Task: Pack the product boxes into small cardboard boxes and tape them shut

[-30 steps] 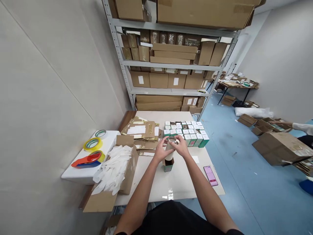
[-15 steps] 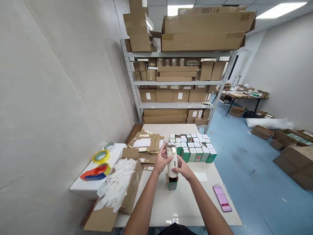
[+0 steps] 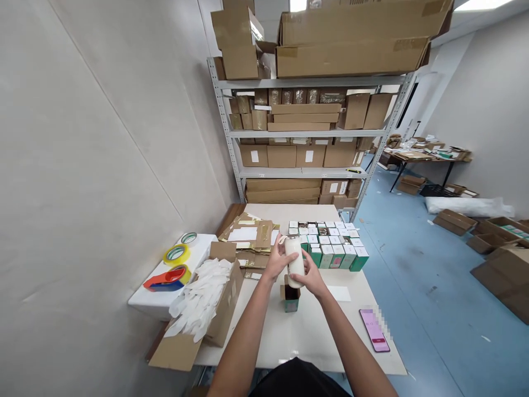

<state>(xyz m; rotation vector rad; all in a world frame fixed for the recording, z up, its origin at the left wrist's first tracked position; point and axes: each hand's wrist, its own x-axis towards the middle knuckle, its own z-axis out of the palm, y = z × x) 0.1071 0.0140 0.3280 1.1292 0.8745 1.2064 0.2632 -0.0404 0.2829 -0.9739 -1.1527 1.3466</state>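
A cream-coloured bottle (image 3: pixel 295 262) with a lid and a small strap loop is held between both hands above the table. My left hand (image 3: pixel 279 261) grips its upper left side, thumb across the front. My right hand (image 3: pixel 309 274) wraps its lower right side. The bottle leans slightly, its base just above a small green box (image 3: pixel 291 305) that stands with its top flaps open and a dark inside. Beyond my right hand several white-and-green boxes (image 3: pixel 326 256) stand in rows, some with their tops open.
On the left, a carton (image 3: pixel 223 320) holds white gloves (image 3: pixel 202 298). Tape rolls (image 3: pixel 176 254) and a red-and-blue tape dispenser (image 3: pixel 167 280) lie on a white surface. Flattened cardboard (image 3: pixel 264 234) lies behind. A phone (image 3: pixel 374 330) rests at the right edge. Shelving (image 3: pixel 297 134) with cartons stands beyond.
Both hands have turned the bottle, so the dark mark on its front is no longer seen and its strap points left. It has risen slightly off the green box, whose opening now shows.
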